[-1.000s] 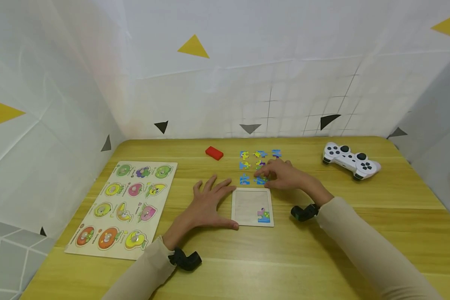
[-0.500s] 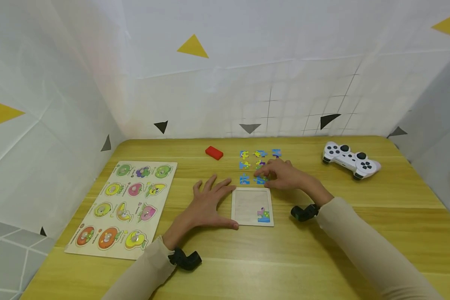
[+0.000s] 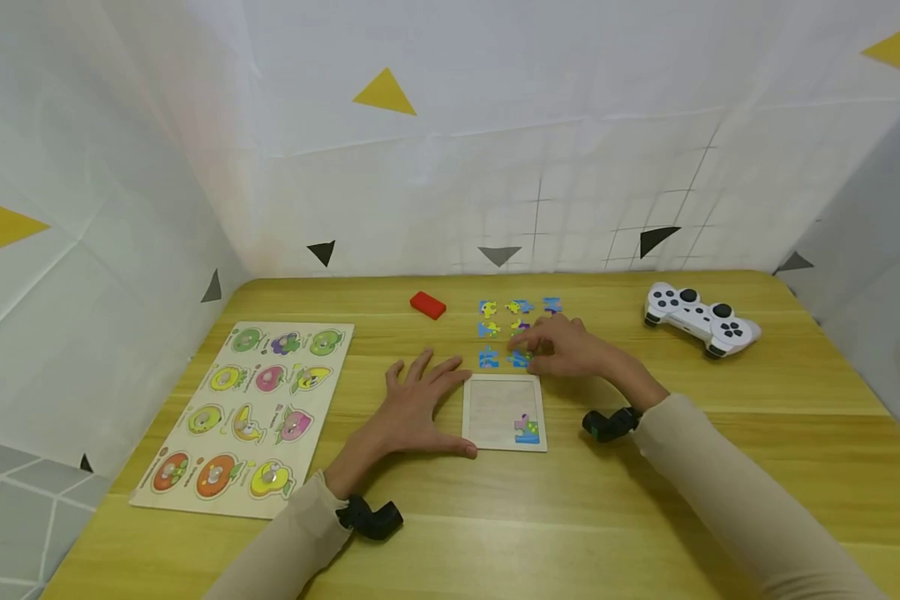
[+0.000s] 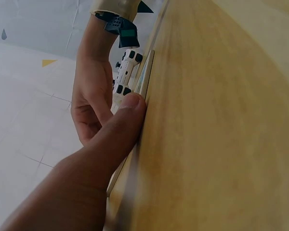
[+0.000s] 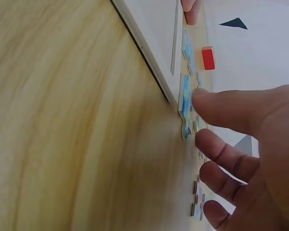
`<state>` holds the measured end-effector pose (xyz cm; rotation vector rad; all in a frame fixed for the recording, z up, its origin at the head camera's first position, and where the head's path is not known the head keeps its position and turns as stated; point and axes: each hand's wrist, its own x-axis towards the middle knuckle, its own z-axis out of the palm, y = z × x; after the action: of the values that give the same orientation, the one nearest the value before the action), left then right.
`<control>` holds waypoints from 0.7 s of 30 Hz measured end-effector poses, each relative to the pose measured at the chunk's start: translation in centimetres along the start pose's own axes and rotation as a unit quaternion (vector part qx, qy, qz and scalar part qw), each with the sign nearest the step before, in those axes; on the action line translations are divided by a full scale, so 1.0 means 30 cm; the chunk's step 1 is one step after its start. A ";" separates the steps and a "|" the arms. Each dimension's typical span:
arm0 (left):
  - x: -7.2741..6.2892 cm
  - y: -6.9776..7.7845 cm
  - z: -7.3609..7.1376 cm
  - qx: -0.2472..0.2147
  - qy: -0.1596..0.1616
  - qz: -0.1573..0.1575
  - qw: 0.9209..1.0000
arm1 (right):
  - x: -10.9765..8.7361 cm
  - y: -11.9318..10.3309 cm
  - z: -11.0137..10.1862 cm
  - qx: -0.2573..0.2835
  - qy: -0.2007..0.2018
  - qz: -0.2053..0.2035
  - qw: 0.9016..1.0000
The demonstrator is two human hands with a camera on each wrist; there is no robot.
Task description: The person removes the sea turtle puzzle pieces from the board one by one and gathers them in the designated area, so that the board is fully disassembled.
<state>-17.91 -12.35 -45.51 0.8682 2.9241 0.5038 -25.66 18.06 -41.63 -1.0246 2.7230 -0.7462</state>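
My left hand (image 3: 420, 412) lies with fingers spread at the left side of a small square puzzle frame (image 3: 467, 417); its thumb touches the frame's edge in the left wrist view. In the frame's lower right corner sits a joined patch of jigsaw pieces (image 3: 527, 432). My right hand (image 3: 566, 348), fingers bent, hovers over the nearest row of loose pieces. Its thumb (image 5: 207, 103) is at a blue-green jigsaw piece (image 5: 184, 103) beside the frame's corner; contact is unclear. The index finger (image 5: 211, 143) is apart from the thumb, and no pinch shows. The hand partly covers the pieces.
Several loose jigsaw pieces (image 3: 489, 309) lie in rows beyond the frame. A red block (image 3: 428, 305) is further back. A fruit puzzle board (image 3: 322, 433) lies at the left, a white game controller (image 3: 701, 320) at the right. A white cloth wall (image 3: 435, 192) stands behind the table.
The right hand shifts very slightly over the nearest jigsaw piece, covering a little more of its right side. The left hand and the frame stay put.
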 end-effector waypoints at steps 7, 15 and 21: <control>0.001 -0.001 0.001 0.004 0.001 0.004 1.000 | -0.014 -0.003 -0.011 0.022 0.029 -0.013 0.999; 0.002 -0.003 0.000 0.000 0.004 0.007 1.000 | -0.037 -0.007 -0.004 0.049 0.046 -0.039 0.997; 0.003 -0.005 0.002 -0.001 0.002 0.006 1.000 | -0.062 -0.027 0.015 0.055 0.045 -0.029 0.997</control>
<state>-18.06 -12.41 -45.63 0.8859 2.9223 0.5107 -23.64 18.57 -41.71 -1.0730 2.7008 -0.9637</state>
